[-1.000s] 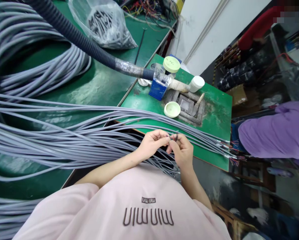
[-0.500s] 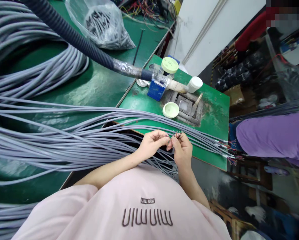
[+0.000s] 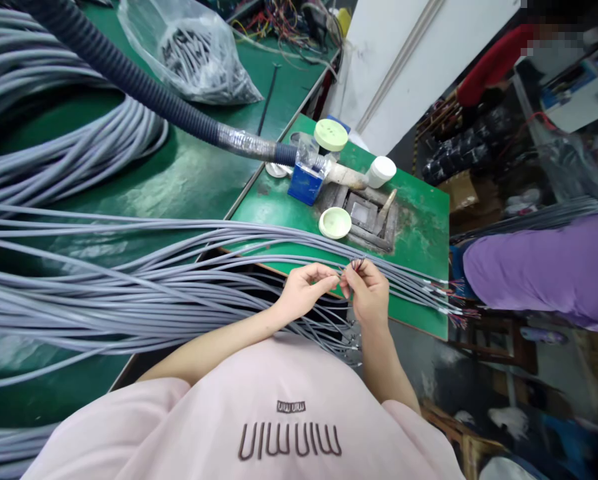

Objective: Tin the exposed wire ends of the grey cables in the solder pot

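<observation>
I see the cable end, its thin coloured wires fanned out, pinched between the fingers of my left hand and right hand above the tabletop edge. At three o'clock, other cables already show stripped ends; many grey cables at nine o'clock look untouched.

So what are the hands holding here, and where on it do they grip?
Both hands pinch one grey cable at its stripped end: the left hand on the sheath, the right hand by the bared wire tips.
</observation>
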Demonstrator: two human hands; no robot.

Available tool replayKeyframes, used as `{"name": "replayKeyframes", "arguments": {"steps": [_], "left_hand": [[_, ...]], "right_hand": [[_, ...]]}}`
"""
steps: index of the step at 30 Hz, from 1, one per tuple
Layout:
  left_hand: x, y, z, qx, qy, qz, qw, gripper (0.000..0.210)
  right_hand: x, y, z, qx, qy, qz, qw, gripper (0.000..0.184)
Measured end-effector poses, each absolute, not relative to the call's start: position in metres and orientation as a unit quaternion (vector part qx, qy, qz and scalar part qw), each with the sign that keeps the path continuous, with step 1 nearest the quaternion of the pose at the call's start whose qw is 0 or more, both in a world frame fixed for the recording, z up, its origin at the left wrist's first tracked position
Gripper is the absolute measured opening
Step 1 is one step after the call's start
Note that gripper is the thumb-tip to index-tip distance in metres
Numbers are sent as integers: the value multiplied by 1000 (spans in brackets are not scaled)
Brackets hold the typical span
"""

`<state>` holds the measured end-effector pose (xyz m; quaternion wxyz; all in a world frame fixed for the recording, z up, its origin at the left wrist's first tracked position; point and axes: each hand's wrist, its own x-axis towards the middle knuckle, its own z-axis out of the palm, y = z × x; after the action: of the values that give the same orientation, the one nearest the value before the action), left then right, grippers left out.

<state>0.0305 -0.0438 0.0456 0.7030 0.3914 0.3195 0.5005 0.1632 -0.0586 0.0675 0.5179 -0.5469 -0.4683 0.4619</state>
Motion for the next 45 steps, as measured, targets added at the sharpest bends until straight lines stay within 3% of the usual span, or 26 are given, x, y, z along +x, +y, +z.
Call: {"name": "replayKeyframes", "arguments": {"steps": [5, 10, 13, 19, 27, 33, 40, 45], "left_hand": [[43, -43, 36, 484, 328, 482, 652, 23], [33, -26, 26, 646, 357, 476, 478, 16], [24, -12, 14, 692, 384, 476, 384, 17], [22, -4, -4, 757, 392, 432, 293, 19], [22, -4, -2, 720, 395, 454, 345, 17], [36, -2, 27, 643, 360, 521, 431, 18], [51, -1, 48, 640, 333, 525, 451, 12], [61, -10, 43, 604, 331, 497, 528, 17]], "right_hand": [[176, -45, 72, -570, -471, 427, 520, 23], [215, -12, 84, -607, -469, 366, 527, 24], [245, 15, 89, -633, -488, 361, 480, 22], [269, 49, 86, -648, -494, 406, 414, 26], [242, 22, 98, -590, -526, 438, 429, 21], [215, -9, 108, -585, -528, 455, 415, 24], [206, -24, 104, -561, -537, 466, 424, 22], [207, -23, 100, -557, -544, 431, 457, 19]]}}
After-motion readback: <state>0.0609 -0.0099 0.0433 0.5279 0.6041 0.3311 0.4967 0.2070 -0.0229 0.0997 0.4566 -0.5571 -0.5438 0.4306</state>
